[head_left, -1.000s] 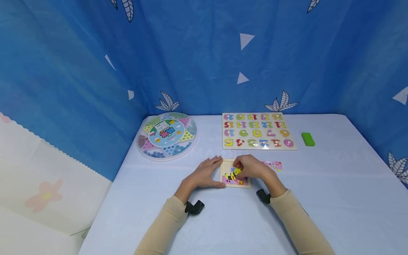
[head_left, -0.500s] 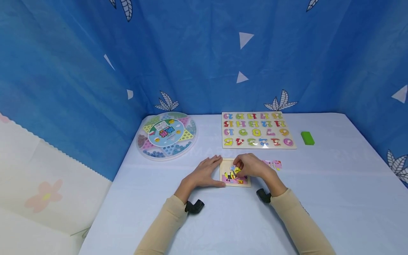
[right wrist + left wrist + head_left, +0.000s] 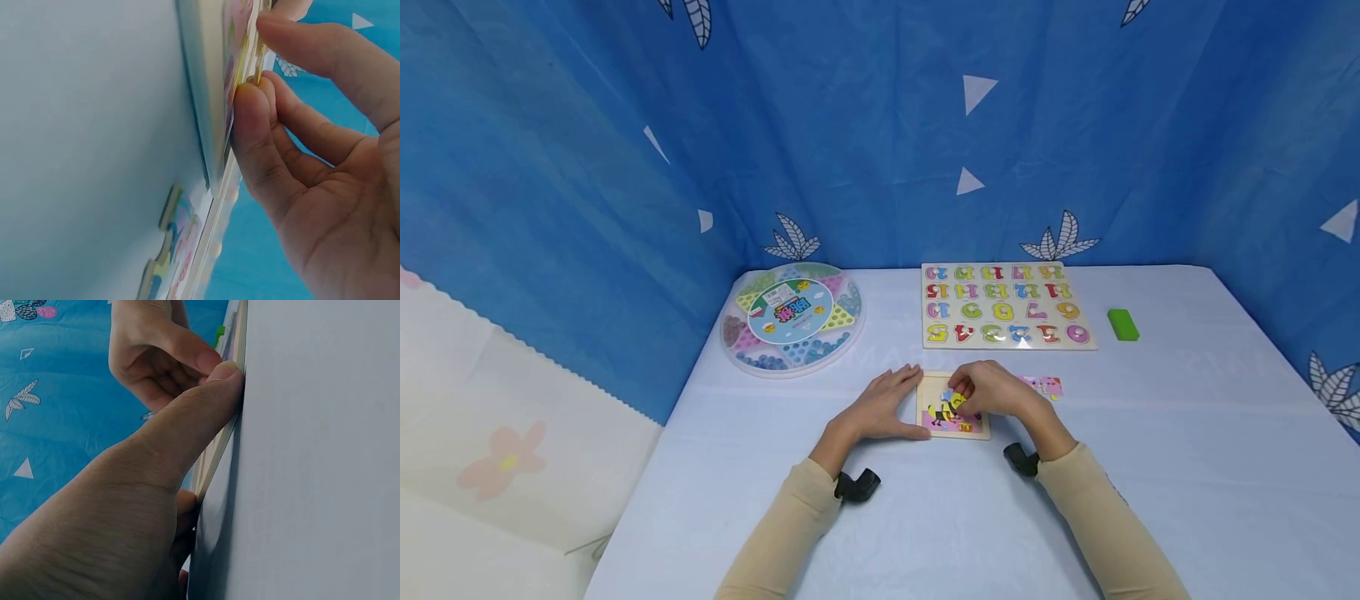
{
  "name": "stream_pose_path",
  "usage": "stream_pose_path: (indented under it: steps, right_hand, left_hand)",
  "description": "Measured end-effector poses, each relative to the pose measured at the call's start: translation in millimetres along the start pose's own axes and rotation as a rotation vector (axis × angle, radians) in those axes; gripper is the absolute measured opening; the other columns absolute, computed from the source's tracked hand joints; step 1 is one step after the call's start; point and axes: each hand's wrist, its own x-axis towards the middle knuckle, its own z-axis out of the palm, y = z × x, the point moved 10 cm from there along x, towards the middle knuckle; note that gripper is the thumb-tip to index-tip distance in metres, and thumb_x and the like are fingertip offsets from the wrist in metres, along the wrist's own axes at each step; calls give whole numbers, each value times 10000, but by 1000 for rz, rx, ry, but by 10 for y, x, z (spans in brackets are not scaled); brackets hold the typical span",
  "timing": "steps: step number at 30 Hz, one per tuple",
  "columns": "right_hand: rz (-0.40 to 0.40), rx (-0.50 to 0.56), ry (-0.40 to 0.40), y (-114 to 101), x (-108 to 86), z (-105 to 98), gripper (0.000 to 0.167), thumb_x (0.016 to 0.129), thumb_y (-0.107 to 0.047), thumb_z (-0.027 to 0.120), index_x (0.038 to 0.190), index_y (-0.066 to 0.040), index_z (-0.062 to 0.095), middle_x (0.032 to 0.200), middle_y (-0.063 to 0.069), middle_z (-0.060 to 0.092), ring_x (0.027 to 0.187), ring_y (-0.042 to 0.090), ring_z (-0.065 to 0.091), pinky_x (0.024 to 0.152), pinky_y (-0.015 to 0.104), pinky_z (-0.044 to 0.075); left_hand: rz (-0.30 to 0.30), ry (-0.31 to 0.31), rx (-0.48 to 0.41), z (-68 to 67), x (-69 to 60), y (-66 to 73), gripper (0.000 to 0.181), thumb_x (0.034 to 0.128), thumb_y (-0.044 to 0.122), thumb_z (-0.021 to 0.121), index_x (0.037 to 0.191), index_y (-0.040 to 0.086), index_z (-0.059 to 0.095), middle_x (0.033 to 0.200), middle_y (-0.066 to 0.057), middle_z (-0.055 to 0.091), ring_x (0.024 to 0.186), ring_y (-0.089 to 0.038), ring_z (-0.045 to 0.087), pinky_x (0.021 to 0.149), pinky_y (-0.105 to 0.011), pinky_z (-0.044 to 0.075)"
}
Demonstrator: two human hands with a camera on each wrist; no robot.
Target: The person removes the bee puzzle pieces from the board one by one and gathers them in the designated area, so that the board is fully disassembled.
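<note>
A small square wooden jigsaw tray (image 3: 932, 383) with a bee picture on a pink ground lies mid-table. My left hand (image 3: 883, 408) rests along its left side, fingers stretched out; in the left wrist view the thumb (image 3: 194, 412) presses on the tray's edge. Over the tray's right half, my right hand (image 3: 992, 390) pinches a yellow-edged puzzle piece (image 3: 259, 62) between thumb and fingers. Part of the picture is hidden beneath that hand. Just right of the tray lie a few loose pink puzzle pieces (image 3: 1051, 386), partly covered by the right hand.
Behind the tray stands a number puzzle board (image 3: 985, 326) with colourful numerals. A round Chinese checkers set (image 3: 792, 321) is at the back left, a green block (image 3: 1123, 325) at the back right. Blue curtain (image 3: 880, 133) borders the table's far side.
Both hands keep nearly the same places. The yellow bee piece at my right fingertips has shifted slightly on the tray; the left hand stays on the edge.
</note>
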Motion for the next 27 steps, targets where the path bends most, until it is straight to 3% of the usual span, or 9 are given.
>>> stream_pose_path:
  steps: [27]
  right_hand:
    - [29, -31, 65, 150, -211, -171, 343, 742, -81, 830, 1050, -42, 683, 872, 31, 614, 784, 158, 531, 701, 249, 503]
  left_hand:
    - [1, -4, 8, -16, -13, 23, 1047, 768, 625, 712, 1562, 155, 216, 1647, 26, 168, 1530, -155, 119, 1265, -379, 93]
